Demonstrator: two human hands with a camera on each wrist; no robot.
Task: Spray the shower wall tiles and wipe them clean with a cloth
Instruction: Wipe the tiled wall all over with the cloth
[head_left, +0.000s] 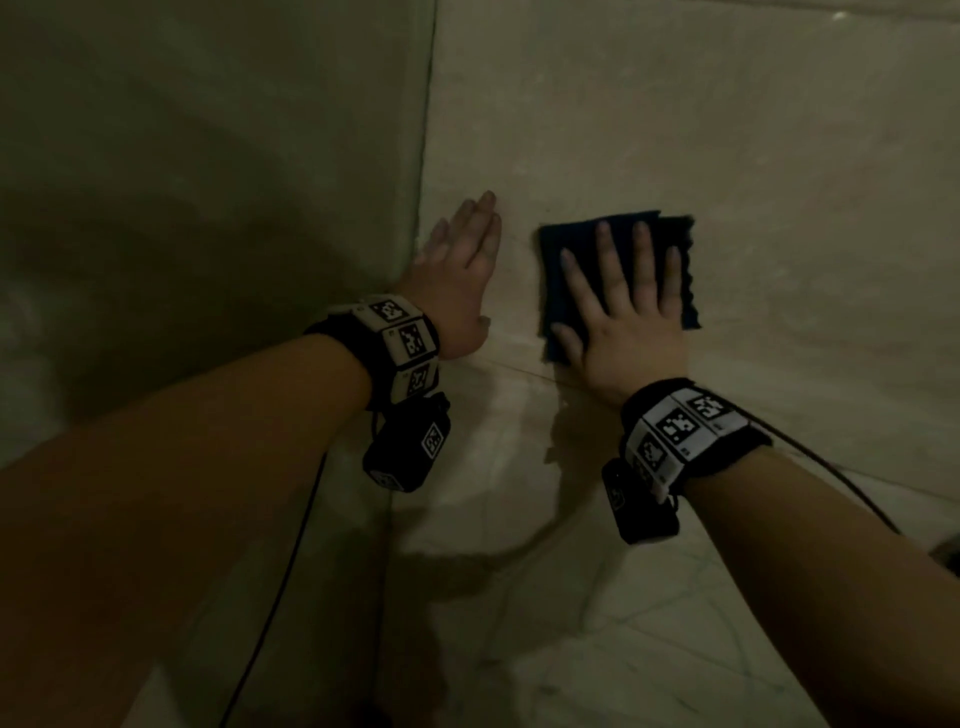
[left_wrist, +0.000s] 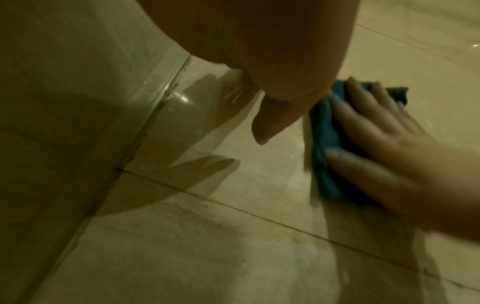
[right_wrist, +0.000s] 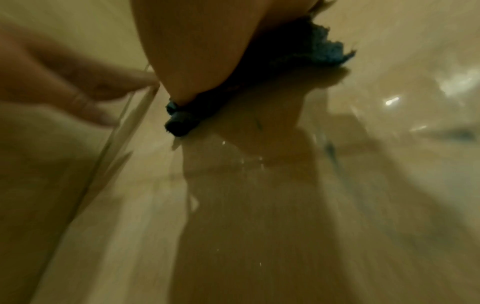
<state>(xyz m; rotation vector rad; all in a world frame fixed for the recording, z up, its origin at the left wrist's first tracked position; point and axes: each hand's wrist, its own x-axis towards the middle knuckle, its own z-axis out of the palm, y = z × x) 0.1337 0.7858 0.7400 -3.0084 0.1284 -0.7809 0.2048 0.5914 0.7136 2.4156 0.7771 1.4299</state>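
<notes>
Blue cloth (head_left: 618, 270) upright (folded), right hand (head_left: 623, 317) flat

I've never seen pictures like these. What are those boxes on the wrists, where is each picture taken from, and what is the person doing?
No machine here: a person wears cameras. The head view looks down at both hands; the black-and-white patterned wrist bands carry the other two cameras. The right hand, fingers straight, presses a folded dark blue cloth flat on the glossy beige wall tile, wiping it. The left hand rests flat on the tile beside the cloth, holding nothing, next to a glass panel. No spray bottle shows.
</notes>
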